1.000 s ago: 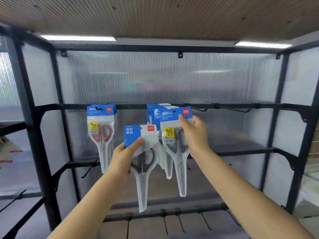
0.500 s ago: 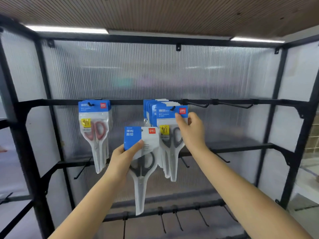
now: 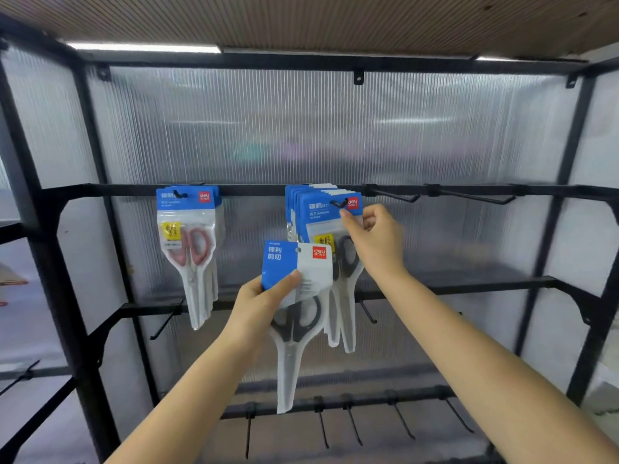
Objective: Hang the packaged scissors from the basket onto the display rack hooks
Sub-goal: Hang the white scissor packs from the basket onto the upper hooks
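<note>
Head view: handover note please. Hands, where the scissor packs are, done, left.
Left hand: grips a black-handled pack by its header card, held below the top rail, not on any hook.
Right hand: pinches the front pack of the middle stack, which already sits on its hook.
Done: red-handled packs hang on the left hook; several black-handled packs hang in the middle.
Left: release the front pack, then hang the left hand's pack. Two empty hooks stand to the right on the same rail. The basket is out of view, so the remaining count is unknown.
</note>
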